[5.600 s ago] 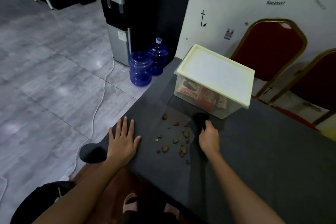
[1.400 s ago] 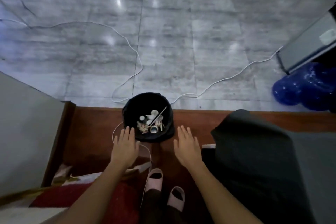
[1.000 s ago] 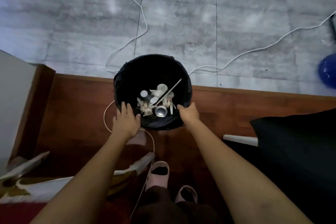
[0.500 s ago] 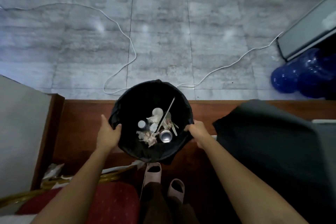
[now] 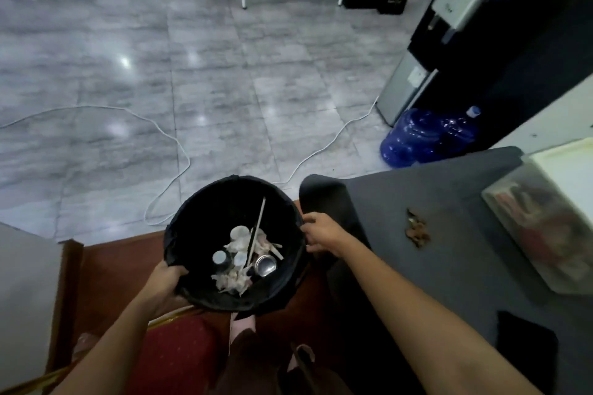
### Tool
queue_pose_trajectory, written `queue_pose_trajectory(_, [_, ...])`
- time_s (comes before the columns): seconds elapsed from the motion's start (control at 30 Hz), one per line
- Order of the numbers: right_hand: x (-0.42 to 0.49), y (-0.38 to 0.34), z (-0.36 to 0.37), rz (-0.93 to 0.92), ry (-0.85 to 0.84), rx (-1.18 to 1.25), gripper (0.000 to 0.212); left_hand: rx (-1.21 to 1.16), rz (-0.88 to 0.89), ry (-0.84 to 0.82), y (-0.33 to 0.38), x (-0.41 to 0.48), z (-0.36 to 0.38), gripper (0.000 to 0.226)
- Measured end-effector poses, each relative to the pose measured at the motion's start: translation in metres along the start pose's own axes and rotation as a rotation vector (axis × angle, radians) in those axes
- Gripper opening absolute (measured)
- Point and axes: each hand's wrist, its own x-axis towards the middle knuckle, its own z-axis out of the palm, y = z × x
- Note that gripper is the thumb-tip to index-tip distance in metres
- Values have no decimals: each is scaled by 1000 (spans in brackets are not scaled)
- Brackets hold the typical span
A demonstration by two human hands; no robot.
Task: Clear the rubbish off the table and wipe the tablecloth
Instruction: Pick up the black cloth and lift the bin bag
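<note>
**Bin raised beside the counter corner**

Since half a second ago you have brought the bin (image 5: 205, 212) up and over toward the counter (image 5: 465, 282); its rim now sits just beside the draped corner of the grey cloth (image 5: 324, 199).

Your left hand (image 5: 167, 279) grips the near-left rim, fingers (image 5: 179, 271) curled over the edge into the black liner. Your right hand (image 5: 321, 234) grips the right rim, fingers curled against the outside, between the bin and the cloth corner. Both hands have hold of the bin and nothing else.

Inside the bin lie a can (image 5: 265, 264), a thin stick (image 5: 256, 228) leaning across, small white lids and crumpled paper.

Brown scraps (image 5: 417, 231) sit in a small heap on the cloth, well apart from the bin and to the right of your right hand. A clear box (image 5: 545, 234) with a pale lid stands on the counter beyond the scraps.

Below the bin you can see a red chair seat (image 5: 173, 359). On the tiled floor a white cable (image 5: 179, 151) loops past, and blue bottles (image 5: 426, 138) stand beside a dispenser (image 5: 449, 42).
</note>
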Motion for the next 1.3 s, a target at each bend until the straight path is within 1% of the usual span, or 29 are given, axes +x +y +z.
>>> queue_pose_trajectory(0.07, [-26,8,-29,-59,13,153,28,53,17,16,-10,-6,9,30])
queue_pose_trajectory(0.1, [-40,15,-46,-112,75,198,27,83,40,17,-17,-4,14,32])
queue_pose_trajectory(0.13, [-54,26,-65,-174,174,223,25,120,59,26,-26,4,19,34])
queue_pose_trajectory(0.17, [-66,38,-82,-231,328,183,22,158,74,31,-34,11,24,36])
queue_pose_trajectory(0.2, [-80,55,-101,-269,522,89,20,186,101,38,-39,13,31,37])
queue_pose_trajectory(0.23, [-98,76,-118,-254,715,-52,20,203,118,38,-41,12,38,36])
queue_pose_trajectory(0.27, [-115,101,-134,-193,890,-196,23,222,144,43,-37,0,46,36])
queue_pose_trajectory(0.3, [-134,127,-146,-85,1038,-313,30,239,167,43,-33,-9,54,37])
queue_pose_trajectory(0.33, [-149,155,-154,52,1142,-378,39,252,183,42,-35,-8,59,39])
queue_pose_trajectory(0.37, [-164,186,-157,205,1188,-385,50,262,194,35,-34,-12,66,39])
queue_pose_trajectory(0.4, [-177,213,-155,344,1161,-367,60,267,194,36,-36,-9,73,39])
queue_pose_trajectory(0.43, [-188,236,-150,446,1083,-372,68,266,202,40,-36,-8,80,39])
queue_pose_trajectory(0.47, [-194,257,-144,498,1006,-412,71,264,208,38,-36,-5,86,41])
queue_pose_trajectory(0.5, [-196,270,-139,502,968,-464,70,265,214,29,-41,10,90,44])
queue_pose_trajectory(0.53, [-196,277,-137,463,982,-502,65,266,221,16,-45,22,95,46])
queue_pose_trajectory(0.6, [-190,274,-142,301,1039,-539,52,289,226,-3,-56,49,99,45])
queue_pose_trajectory(0.67, [-173,259,-151,183,1027,-541,47,307,217,-1,-64,71,99,41])
queue_pose_trajectory(0.77, [-137,218,-174,43,1021,-373,47,321,216,21,-60,69,98,40])
queue_pose_trajectory(0.83, [-115,184,-189,-40,1006,-266,48,331,225,29,-61,70,95,43])
queue_pose_trajectory(0.9, [-94,158,-198,-18,936,-192,52,359,235,57,-57,57,93,51])
queue_pose_trajectory(0.93, [-85,149,-199,51,890,-200,57,359,234,82,-51,41,95,53])
queue_pose_trajectory(1.0, [-71,139,-196,211,839,-305,61,364,242,94,-38,9,99,55])
queue_pose_trajectory(1.03, [-66,136,-192,240,846,-347,59,366,252,87,-31,-6,102,55])
queue_pose_trajectory(1.13, [-53,132,-181,158,936,-387,50,357,262,75,-19,-26,111,51])
queue_pose_trajectory(1.2, [-47,127,-176,111,981,-354,46,358,272,62,-15,-31,115,48])
queue_pose_trajectory(1.3, [-40,113,-160,79,987,-326,43,325,265,54,-9,-44,121,53])
